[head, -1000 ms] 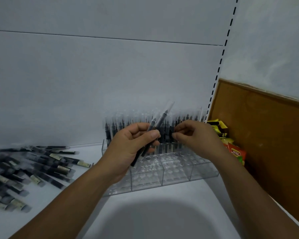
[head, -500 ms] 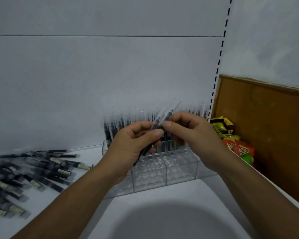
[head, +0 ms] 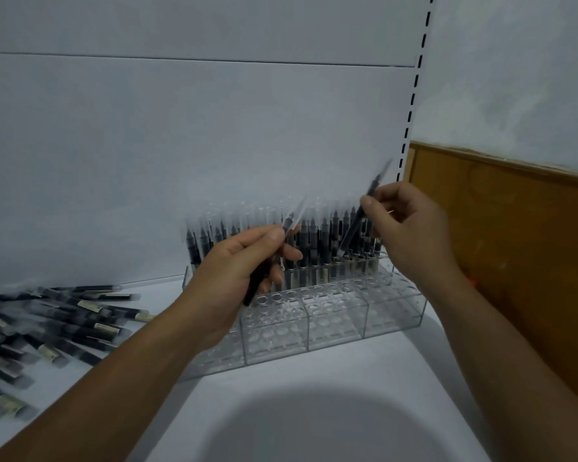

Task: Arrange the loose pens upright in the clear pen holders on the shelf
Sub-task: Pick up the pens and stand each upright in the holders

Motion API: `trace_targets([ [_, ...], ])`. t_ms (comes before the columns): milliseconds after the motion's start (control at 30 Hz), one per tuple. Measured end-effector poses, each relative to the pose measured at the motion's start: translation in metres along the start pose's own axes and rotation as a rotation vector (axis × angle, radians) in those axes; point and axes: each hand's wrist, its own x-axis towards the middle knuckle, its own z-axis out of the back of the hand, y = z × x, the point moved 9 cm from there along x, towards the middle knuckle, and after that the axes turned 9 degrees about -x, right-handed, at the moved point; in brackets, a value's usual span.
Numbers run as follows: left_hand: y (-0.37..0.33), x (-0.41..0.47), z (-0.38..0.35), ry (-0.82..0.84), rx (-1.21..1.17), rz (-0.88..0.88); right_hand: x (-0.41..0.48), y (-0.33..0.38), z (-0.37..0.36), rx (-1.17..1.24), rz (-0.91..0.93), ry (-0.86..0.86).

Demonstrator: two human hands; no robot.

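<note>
**A:** How many hands, and what is in each?

**B:** 2. The left hand (head: 234, 278) has its fingers (head: 271, 233) curled round a dark pen with a clear cap (head: 255, 288), tilted. Blur hides whether it holds 1 or more. The right hand (head: 411, 228) pinches 1 slim black pen (head: 351, 233), tilted, above the holder's right end.

**A:** And the container?

**B:** 1 clear acrylic pen holder (head: 334, 328) with round holes stands on the white shelf (head: 314, 411), its front showing 4 sections. Upright black pens (head: 314, 248) fill the back rows, too blurred to count. The front rows show open holes.

**A:** Loose ones?

**B:** 1 heap of black pens (head: 80, 325) lies flat on the shelf, well left of the holder. I can't count them.
</note>
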Motion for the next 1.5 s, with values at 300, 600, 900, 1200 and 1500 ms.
trace_targets([
  [300, 0.000, -0.001, -0.004, 0.034, 0.056, 0.003, -0.006, -0.010, -0.040, -0.392, 0.062, 0.284],
  [600, 0.001, -0.002, -0.003, 0.020, 0.014, 0.006, -0.007, 0.001, -0.014, -0.173, 0.032, 0.167],
  [900, 0.000, -0.002, -0.005, 0.062, 0.105, -0.027, -0.040, 0.042, -0.059, 0.290, 0.030, 0.497],
  [1200, 0.003, -0.003, -0.008, 0.062, 0.391, -0.118, -0.009, 0.000, -0.010, 0.669, -0.299, 0.076],
  [1500, 0.032, -0.017, -0.050, 0.351, 1.396, -0.219, 0.005, -0.010, 0.015, -0.087, 0.011, -0.116],
])
